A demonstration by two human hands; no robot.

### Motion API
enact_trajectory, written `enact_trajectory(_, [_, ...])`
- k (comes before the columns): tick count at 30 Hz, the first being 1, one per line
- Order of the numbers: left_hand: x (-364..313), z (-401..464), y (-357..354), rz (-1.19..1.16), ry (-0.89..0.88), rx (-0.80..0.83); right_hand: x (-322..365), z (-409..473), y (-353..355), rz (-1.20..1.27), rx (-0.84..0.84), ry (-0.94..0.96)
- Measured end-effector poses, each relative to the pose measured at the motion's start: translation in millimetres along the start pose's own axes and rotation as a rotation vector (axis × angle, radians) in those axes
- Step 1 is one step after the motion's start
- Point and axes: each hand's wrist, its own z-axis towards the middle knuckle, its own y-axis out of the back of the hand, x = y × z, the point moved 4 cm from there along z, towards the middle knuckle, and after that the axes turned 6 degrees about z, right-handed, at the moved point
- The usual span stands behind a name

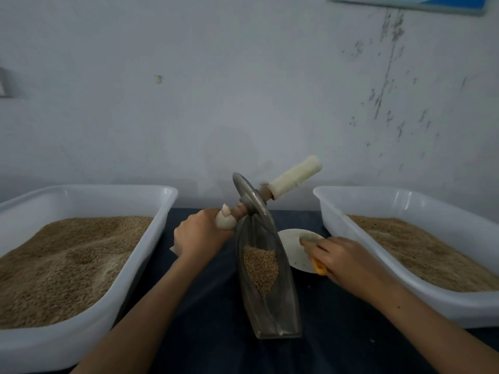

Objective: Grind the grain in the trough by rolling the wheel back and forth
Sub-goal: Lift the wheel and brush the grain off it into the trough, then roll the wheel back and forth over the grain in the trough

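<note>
The trough [267,287] stands lengthwise on the dark bench [205,306], narrow and boat-shaped, with a small heap of whole grain [260,268] lying in its middle. Just right of it the right hand [343,261] has its fingers curled round an orange-handled brush [314,255], over a white plate [297,248]. The left hand [201,234] grips the left handle [226,218] of the wheel [252,203], which sits tilted at the trough's far end, clear of the grain; its right handle [295,175] is free and points up. White tubs [81,338] of grain flank the setup. Grinding looks not yet begun. Next, I judge, the right hand must put the brush down, take the free handle, level the axle and roll the wheel toward the heap.
</note>
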Motion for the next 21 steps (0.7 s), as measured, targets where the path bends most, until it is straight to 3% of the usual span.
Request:
enact_trajectory(8, [-2, -2, -1, -0.011, -0.034, 0.012, 4, -21, -13, -0.123, 0.061, 0.074])
enact_trajectory(21, [-7, -6, 1, -0.011, -0.090, 0.040, -3, -34, -32, 0.051, 0.314, -0.069])
